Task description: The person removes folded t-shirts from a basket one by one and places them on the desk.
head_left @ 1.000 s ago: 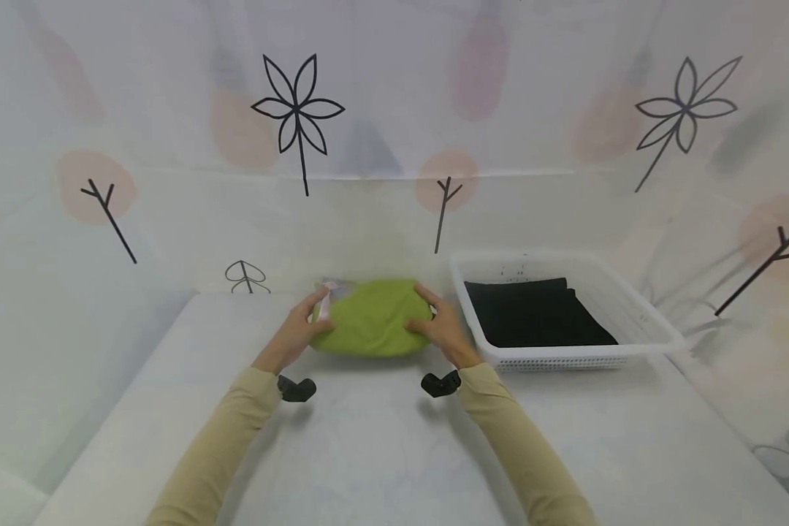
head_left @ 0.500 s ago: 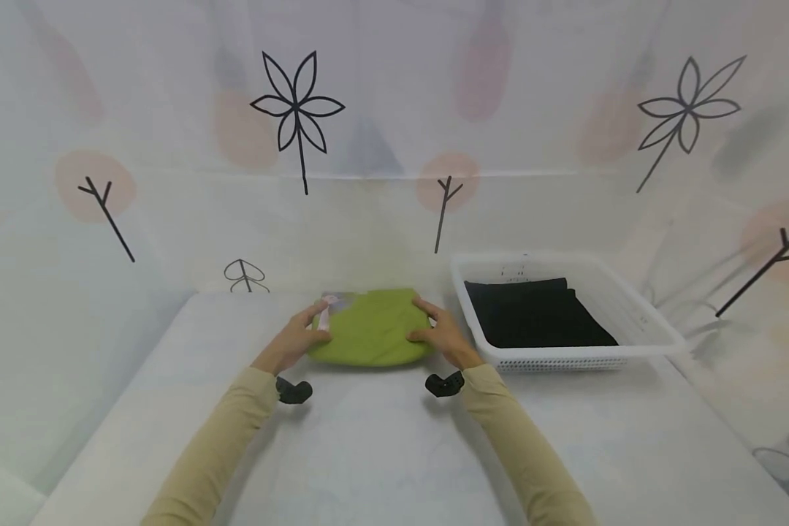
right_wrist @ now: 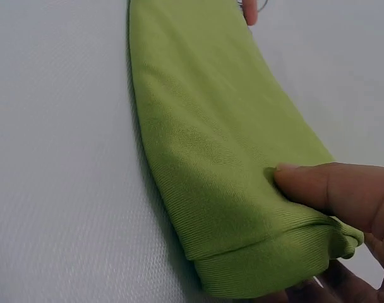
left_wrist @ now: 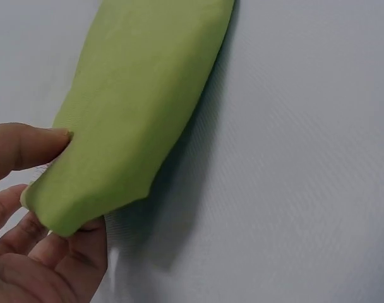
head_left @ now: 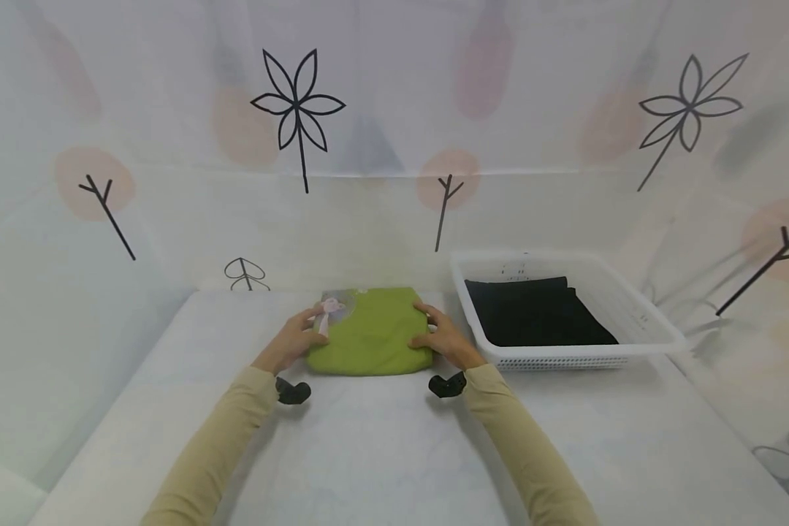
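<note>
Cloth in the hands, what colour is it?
The cloth is lime green with a pale patterned patch, clearest in the head view.

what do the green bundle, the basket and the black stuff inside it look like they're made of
Green bundle: probably knit fabric, matte, with fine ribbing and soft folds.
White basket: likely smooth molded plastic, given its rounded rim and perforated side.
Black stuff: perhaps matte cloth, folded; weave not visible.

White rectangular plastic basket (head_left: 559,353), perforated walls, on pale-covered bench (head_left: 368,453). Inside basket: folded black cloth (head_left: 535,315), lying toward its left side. Behind basket: pale hanging sheet (head_left: 394,139). Sheet prints: black-outlined six-petalled flower (head_left: 296,105) up and left of basket; similar outlined flower (head_left: 690,107) above its right end; dark forked twig (head_left: 756,279) to its right.
</note>
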### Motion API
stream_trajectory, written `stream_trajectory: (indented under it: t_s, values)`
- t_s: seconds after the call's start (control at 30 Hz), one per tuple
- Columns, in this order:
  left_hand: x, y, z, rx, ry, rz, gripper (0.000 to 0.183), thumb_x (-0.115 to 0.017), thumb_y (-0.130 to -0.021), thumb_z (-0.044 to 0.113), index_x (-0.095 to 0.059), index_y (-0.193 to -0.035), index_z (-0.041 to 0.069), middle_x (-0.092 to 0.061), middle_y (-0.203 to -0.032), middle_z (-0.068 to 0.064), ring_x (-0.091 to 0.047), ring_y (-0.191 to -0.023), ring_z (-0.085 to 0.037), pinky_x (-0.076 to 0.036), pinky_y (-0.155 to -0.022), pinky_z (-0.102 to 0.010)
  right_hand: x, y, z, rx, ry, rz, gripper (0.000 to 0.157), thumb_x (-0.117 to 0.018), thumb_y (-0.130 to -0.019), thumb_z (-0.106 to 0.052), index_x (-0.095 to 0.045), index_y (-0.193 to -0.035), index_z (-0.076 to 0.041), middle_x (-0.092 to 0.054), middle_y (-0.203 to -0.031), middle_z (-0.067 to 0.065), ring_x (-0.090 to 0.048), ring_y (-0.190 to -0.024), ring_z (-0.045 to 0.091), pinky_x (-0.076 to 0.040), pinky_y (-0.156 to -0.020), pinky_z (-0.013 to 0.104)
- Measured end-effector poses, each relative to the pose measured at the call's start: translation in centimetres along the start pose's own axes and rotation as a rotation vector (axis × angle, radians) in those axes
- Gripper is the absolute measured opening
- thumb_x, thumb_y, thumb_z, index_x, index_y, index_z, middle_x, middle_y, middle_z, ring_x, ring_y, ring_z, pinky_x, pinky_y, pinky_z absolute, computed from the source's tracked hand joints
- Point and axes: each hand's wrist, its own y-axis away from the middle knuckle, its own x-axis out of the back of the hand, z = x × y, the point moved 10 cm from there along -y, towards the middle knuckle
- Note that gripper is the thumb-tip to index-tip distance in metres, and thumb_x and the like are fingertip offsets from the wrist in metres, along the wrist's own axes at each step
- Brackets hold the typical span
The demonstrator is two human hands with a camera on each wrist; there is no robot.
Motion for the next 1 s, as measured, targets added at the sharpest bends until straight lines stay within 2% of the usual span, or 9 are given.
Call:
stream_trajectory:
  t_s: [0.2, 0.3, 0.47, 0.6, 0.7, 0.83, 1.0]
  values:
    - [0.1, 0.0, -0.4, 0.007, -0.054, 0.022, 0.079, -0.065, -0.082, -0.007, -0.027, -0.151, 0.001, -0.026, -0.145, -0.038, -0.045, -0.122, -0.047, -0.038, -0.101, -0.052, 0.2, 0.4, -0.1, 0.013, 0.02, 0.015, 0.082, -0.075, -0.079, 0.002, -0.036, -0.15, -0.011, -0.036, -0.144, 0.025, -0.049, -0.119, 0.039, -0.047, -0.091, 0.045]
    - [0.1, 0.0, -0.5, 0.008, -0.072, 0.04, 0.078, -0.066, -0.081, -0.007, -0.03, -0.149, 0.001, -0.032, -0.14, -0.038, -0.049, -0.116, -0.045, -0.041, -0.098, -0.05, 0.2, 0.7, -0.4, 0.031, 0.031, 0.029, 0.08, -0.075, -0.079, 0.001, -0.038, -0.149, -0.01, -0.036, -0.145, 0.024, -0.049, -0.119, 0.04, -0.048, -0.089, 0.045]
    - [0.6, 0.0, -0.5, -0.007, -0.123, 0.093, 0.075, -0.069, -0.079, -0.006, -0.037, -0.146, 0.001, -0.039, -0.135, -0.036, -0.049, -0.115, -0.044, -0.043, -0.097, -0.048, 0.3, 1.0, -0.9, 0.07, 0.099, 0.049, 0.075, -0.074, -0.08, -0.002, -0.041, -0.147, -0.008, -0.041, -0.142, 0.02, -0.055, -0.113, 0.04, -0.051, -0.083, 0.041]
    - [0.9, 0.3, -0.1, -0.037, -0.182, 0.121, 0.072, -0.071, -0.078, -0.002, -0.041, -0.143, 0.0, -0.044, -0.132, -0.035, -0.049, -0.115, -0.043, -0.044, -0.095, -0.048, 0.6, 1.3, -1.1, 0.089, 0.132, 0.066, 0.071, -0.072, -0.081, -0.002, -0.043, -0.145, -0.006, -0.043, -0.142, 0.018, -0.056, -0.113, 0.04, -0.051, -0.085, 0.043]
    - [0.9, 0.7, 0.1, -0.046, -0.263, 0.133, 0.068, -0.072, -0.078, 0.002, -0.045, -0.14, 0.0, -0.047, -0.131, -0.033, -0.049, -0.115, -0.044, -0.044, -0.094, -0.05, 1.2, 1.6, -1.2, 0.099, 0.163, 0.105, 0.067, -0.071, -0.081, -0.003, -0.046, -0.143, -0.005, -0.046, -0.141, 0.017, -0.056, -0.114, 0.039, -0.05, -0.087, 0.045]
    - [1.0, 1.3, 0.5, -0.039, -0.366, 0.152, 0.06, -0.072, -0.08, 0.006, -0.05, -0.136, 0.001, -0.048, -0.132, -0.029, -0.047, -0.119, -0.045, -0.043, -0.094, -0.053, 1.9, 2.4, -2.2, 0.165, 0.253, 0.182, 0.061, -0.07, -0.081, -0.005, -0.052, -0.138, -0.005, -0.051, -0.137, 0.017, -0.057, -0.114, 0.038, -0.051, -0.086, 0.047]
    - [0.9, 2.1, 1.3, -0.085, -0.47, 0.184, 0.045, -0.069, -0.084, 0.012, -0.058, -0.125, -0.001, -0.05, -0.126, -0.027, -0.052, -0.111, -0.043, -0.046, -0.089, -0.052, 2.0, 3.8, -4.2, 0.311, 0.33, 0.244, 0.051, -0.071, -0.082, -0.003, -0.058, -0.131, -0.003, -0.056, -0.128, 0.018, -0.059, -0.109, 0.036, -0.052, -0.082, 0.046]
